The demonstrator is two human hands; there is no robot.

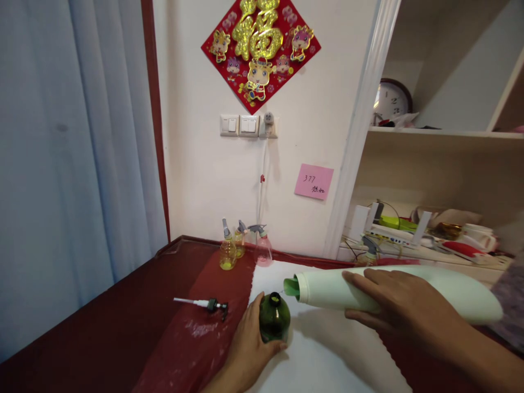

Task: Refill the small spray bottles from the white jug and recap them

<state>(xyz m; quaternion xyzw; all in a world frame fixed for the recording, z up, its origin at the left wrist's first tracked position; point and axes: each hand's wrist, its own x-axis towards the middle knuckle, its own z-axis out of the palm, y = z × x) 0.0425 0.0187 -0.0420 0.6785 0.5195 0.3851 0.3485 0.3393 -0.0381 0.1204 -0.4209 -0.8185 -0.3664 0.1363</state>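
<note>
My left hand (249, 346) is wrapped around a dark green bottle (275, 319) that stands upright with its mouth uncapped. In my right hand (393, 303) is a large pale green bottle (327, 291), tipped on its side. Its green spout (291, 287) points at the small bottle's neck and sits just right of and above it, apart from it. A thin clear trickle seems to run between the two openings. On the red surface to the left lies a black pump head (213, 306) with a white dip tube.
Yellow spray bottles (227, 254) and a pink spray bottle (264, 250) stand at the wall. White paper (319, 349) covers part of the dark red table (102, 316). Shelves (426, 135) with a clock and a router rise at the right; a blue curtain (82, 136) hangs left.
</note>
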